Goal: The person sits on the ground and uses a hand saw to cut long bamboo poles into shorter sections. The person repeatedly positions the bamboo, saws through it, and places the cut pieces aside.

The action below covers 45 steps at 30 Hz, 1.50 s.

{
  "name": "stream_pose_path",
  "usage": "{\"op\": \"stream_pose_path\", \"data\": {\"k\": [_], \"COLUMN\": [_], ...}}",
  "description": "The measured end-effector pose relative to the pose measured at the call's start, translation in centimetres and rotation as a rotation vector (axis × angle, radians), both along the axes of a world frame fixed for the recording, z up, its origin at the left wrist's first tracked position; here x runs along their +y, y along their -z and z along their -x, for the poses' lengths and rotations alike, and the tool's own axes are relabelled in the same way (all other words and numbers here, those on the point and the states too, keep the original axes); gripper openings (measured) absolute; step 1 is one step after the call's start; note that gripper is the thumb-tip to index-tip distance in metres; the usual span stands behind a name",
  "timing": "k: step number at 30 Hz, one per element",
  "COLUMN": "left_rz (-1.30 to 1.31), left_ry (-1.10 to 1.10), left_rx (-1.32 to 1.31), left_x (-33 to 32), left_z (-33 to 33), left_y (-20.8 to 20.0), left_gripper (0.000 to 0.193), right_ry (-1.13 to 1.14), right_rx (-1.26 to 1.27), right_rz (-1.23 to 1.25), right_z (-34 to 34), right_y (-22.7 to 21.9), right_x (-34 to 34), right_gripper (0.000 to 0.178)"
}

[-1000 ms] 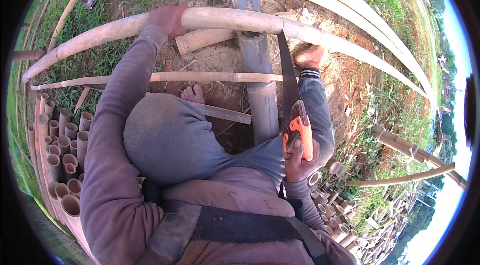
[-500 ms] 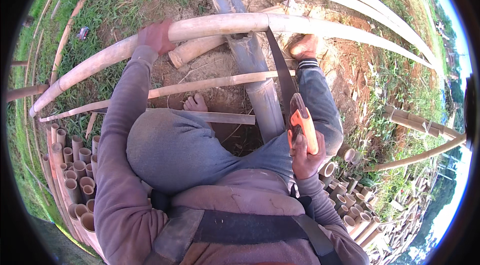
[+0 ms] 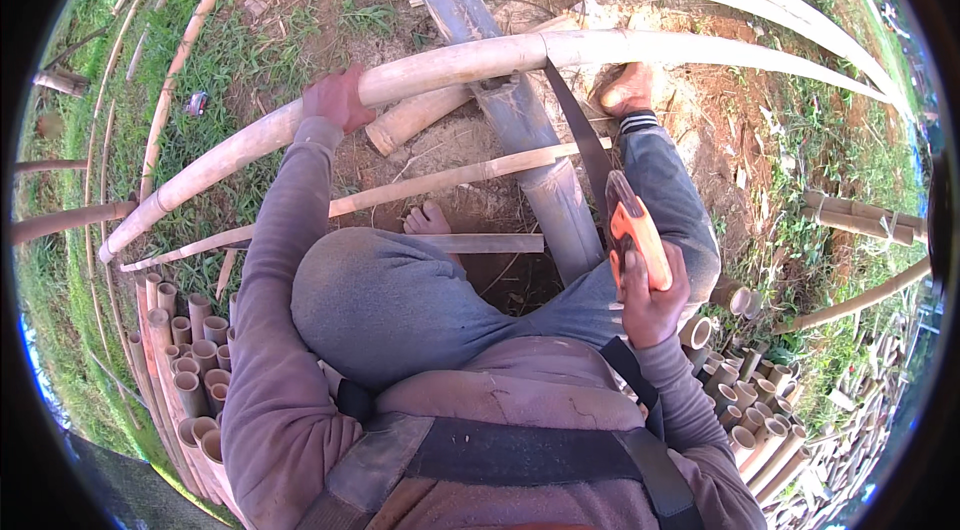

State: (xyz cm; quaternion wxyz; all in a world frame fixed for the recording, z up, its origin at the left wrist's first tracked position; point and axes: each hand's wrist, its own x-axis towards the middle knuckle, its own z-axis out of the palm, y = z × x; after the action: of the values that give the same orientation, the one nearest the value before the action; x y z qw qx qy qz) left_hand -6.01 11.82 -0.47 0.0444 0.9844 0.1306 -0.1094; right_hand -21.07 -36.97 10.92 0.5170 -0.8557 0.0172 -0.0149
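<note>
Saw handle [image 3: 645,238] closer to the bamboo pole [image 3: 450,67] than half a second ago

Head view: the right hand [image 3: 655,302] wraps its fingers round the handle; the left hand [image 3: 340,100] clamps the pole, which crosses a grey log [image 3: 560,215]. The blade [image 3: 580,130] meets the pole, still whole; cut depth can't be told. The right leg [image 3: 662,180] crowds the blade; bare soil [image 3: 722,140] lies beyond.

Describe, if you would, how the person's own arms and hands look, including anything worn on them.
The left sleeve and right sleeve are long, dusky mauve-brown, of soft-looking fabric with creases, and end in snug cuffs at the wrists. The left hand and right hand are bare, without gloves. No cables or markings show on the sleeves.
</note>
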Motion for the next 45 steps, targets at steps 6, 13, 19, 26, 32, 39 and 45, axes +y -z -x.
{"op": "stream_pose_path", "data": {"k": [6,13,19,26,32,39,45], "left_rz": [0.023,-0.002,0.093,0.157,0.175,0.110,-0.032], "left_ry": [0.006,0.012,0.000,0.055,0.073,0.051,0.158], "left_rx": [0.022,-0.068,0.044,0.061,0.099,0.211,-0.267], "left_x": [-1.1,-0.8,-1.3,0.3,1.2,1.8,-1.6], "left_z": [-0.9,2.4,2.6,2.1,0.7,-0.3,1.3], "left_y": [-0.4,-0.3,-0.8,0.8,1.0,1.2,1.4], "left_gripper": [0.074,0.074,0.071,0.079,0.084,0.096,0.078], "right_ry": [-0.033,0.026,0.007,-0.012,0.001,0.019,0.008], "right_rx": [-0.145,-0.160,-0.113,-0.063,-0.083,-0.202,-0.132], "right_rz": [0.083,-0.063,-0.193,-0.003,0.028,0.005,-0.012], "right_z": [-16.7,-15.3,-12.1,-4.1,-1.7,-11.0,-7.3], "right_y": [7.3,8.5,9.5,3.4,3.8,5.3,4.4], "right_x": [6.8,8.3,6.6,3.4,1.6,7.9,5.3], "right_gripper": [0.032,0.032,0.025,0.024,0.030,0.027,0.032]}}
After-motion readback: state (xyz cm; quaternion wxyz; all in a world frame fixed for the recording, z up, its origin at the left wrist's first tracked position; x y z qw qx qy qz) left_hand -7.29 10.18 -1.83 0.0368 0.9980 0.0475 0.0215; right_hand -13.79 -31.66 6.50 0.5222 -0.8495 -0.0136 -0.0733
